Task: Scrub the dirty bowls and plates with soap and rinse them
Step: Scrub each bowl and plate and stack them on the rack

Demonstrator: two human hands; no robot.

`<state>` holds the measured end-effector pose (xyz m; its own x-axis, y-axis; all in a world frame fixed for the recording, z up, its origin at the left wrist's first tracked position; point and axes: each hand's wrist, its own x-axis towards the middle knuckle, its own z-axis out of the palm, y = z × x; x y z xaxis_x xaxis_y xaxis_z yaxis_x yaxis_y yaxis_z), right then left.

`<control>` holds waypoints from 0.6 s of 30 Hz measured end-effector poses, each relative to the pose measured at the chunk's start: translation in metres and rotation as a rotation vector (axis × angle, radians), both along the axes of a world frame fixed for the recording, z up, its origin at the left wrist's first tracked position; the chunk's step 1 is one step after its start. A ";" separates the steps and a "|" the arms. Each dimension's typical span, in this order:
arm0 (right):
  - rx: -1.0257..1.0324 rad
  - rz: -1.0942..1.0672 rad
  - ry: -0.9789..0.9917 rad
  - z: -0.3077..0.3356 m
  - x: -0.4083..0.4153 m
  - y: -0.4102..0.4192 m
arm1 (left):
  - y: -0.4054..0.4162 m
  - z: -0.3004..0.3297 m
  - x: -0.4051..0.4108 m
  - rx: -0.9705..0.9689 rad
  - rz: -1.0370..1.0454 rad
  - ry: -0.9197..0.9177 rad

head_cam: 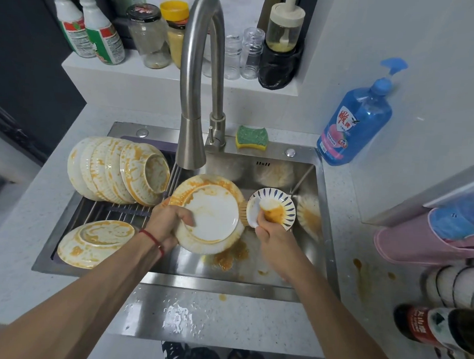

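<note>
Two hands busy | left hand (172, 222) clamps greasy plate (210, 213) by rim, slippery, breakable | right hand (266, 231) grips brush (244, 214).

Brushed steel sink (321, 198), faucet (200, 78); glossy ceramic plate (215, 216); speckled matt stone counter (21, 236).
</note>
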<state>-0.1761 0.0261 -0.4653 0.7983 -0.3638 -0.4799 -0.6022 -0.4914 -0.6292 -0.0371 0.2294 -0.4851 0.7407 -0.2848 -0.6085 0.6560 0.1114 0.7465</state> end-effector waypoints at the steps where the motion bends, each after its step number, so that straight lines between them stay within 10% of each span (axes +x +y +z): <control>1: -0.024 -0.011 -0.022 0.000 0.000 -0.001 | -0.002 0.001 -0.002 -0.011 0.009 0.010; 18: -0.127 0.103 0.045 0.003 -0.011 0.021 | -0.036 0.010 -0.020 -0.119 0.188 0.290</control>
<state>-0.1870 0.0466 -0.4621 0.8132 -0.3414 -0.4713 -0.5708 -0.6259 -0.5315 -0.0572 0.1929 -0.4752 0.5879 -0.2419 -0.7719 0.7987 0.3247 0.5066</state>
